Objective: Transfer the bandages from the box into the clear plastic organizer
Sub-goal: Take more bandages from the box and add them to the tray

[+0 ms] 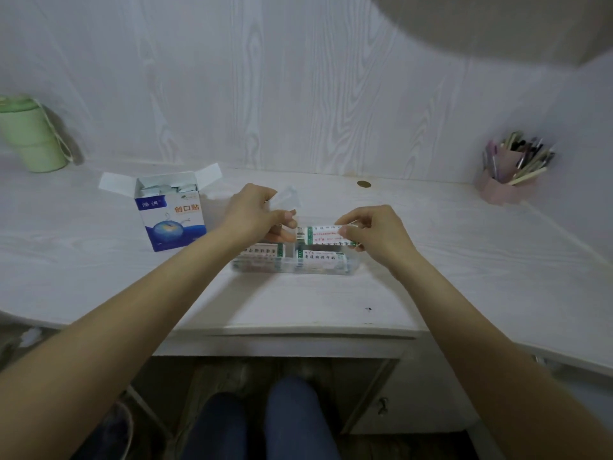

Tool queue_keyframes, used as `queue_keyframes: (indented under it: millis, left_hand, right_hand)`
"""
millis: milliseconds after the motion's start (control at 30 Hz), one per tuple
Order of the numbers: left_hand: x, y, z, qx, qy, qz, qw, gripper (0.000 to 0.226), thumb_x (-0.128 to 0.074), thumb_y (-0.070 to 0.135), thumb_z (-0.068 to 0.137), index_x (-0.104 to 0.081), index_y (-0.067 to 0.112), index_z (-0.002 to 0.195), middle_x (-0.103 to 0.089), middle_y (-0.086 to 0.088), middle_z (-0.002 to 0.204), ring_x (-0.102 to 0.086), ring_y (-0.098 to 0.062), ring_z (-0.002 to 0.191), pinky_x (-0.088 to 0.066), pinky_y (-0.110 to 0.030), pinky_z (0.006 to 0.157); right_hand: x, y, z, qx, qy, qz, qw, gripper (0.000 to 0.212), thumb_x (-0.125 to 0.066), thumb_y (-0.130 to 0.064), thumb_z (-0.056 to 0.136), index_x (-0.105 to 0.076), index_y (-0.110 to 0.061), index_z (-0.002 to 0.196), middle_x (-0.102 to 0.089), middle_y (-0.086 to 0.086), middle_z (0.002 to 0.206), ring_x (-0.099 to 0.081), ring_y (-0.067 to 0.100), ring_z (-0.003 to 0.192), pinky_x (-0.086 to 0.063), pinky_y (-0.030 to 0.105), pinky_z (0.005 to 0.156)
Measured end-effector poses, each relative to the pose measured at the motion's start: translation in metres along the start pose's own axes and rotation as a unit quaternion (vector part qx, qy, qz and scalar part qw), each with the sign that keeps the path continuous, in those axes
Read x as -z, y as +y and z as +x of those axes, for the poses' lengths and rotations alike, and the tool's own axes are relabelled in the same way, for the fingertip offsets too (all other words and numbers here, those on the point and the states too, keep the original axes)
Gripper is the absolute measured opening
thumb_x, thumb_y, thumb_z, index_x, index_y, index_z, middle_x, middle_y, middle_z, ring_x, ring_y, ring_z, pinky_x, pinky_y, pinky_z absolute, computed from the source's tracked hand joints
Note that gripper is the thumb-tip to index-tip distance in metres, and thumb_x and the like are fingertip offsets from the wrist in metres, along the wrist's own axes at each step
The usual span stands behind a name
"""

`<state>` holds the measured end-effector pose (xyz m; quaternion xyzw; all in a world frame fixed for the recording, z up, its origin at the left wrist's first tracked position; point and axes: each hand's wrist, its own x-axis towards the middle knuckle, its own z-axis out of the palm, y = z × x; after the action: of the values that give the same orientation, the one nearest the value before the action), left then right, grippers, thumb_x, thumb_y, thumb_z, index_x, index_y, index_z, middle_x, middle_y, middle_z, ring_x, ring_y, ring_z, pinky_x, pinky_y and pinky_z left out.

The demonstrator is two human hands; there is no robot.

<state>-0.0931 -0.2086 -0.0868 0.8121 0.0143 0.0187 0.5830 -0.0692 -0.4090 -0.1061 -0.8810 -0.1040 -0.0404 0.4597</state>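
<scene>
A blue and white bandage box (170,218) stands open on the desk at the left, with wrapped bandages showing inside. The clear plastic organizer (292,267) lies in the middle of the desk and holds stacks of white, green-edged bandages (320,260). Its clear lid (288,198) stands tilted up behind my left hand. My right hand (374,235) pinches a stack of bandages (323,235) just above the organizer's far right part. My left hand (257,215) is curled at the stack's left end, fingers over the organizer; what it holds is hidden.
A green lidded cup (28,134) stands at the far left. A pink pen holder (507,175) full of pens sits at the back right. A small brass disc (364,184) lies near the wall. The desk's front edge (298,330) is below my forearms.
</scene>
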Motion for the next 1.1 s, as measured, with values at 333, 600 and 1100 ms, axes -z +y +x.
queue_keyframes:
  millis: [333, 600, 1100]
  left_hand:
    - [0.003, 0.0, -0.003, -0.012, 0.004, -0.018, 1.0, 0.009, -0.06, 0.004, 0.09, -0.061, 0.001, 0.099, -0.071, -0.013, 0.085, -0.07, -0.018, 0.059, -0.058, -0.025, 0.056]
    - [0.006, 0.001, -0.005, -0.01, -0.032, 0.002, 0.999, 0.004, -0.064, 0.007, 0.088, -0.063, 0.006, 0.091, -0.073, -0.006, 0.086, -0.068, -0.012, 0.056, -0.054, -0.019, 0.051]
    - [-0.009, 0.013, -0.012, -0.038, -0.148, 0.066, 0.986, 0.022, -0.054, 0.029, 0.094, -0.067, 0.011, 0.094, -0.074, 0.002, 0.077, -0.05, -0.004, 0.045, -0.045, -0.017, 0.053]
  right_hand:
    - [-0.021, -0.01, -0.004, 0.026, -0.041, -0.237, 0.97, 0.008, -0.063, -0.022, 0.088, -0.069, -0.018, 0.087, -0.06, -0.005, 0.079, -0.056, 0.019, 0.086, -0.039, 0.029, 0.066]
    - [-0.032, -0.012, 0.0, 0.044, -0.03, -0.317, 0.947, 0.014, -0.072, -0.025, 0.083, -0.073, -0.014, 0.09, -0.058, 0.008, 0.099, -0.047, 0.023, 0.105, -0.038, 0.03, 0.065]
    - [-0.002, -0.03, -0.003, 0.024, -0.055, 0.197, 0.979, 0.006, -0.069, -0.005, 0.084, -0.067, -0.011, 0.082, -0.064, 0.0, 0.069, -0.061, 0.006, 0.056, -0.044, 0.021, 0.054]
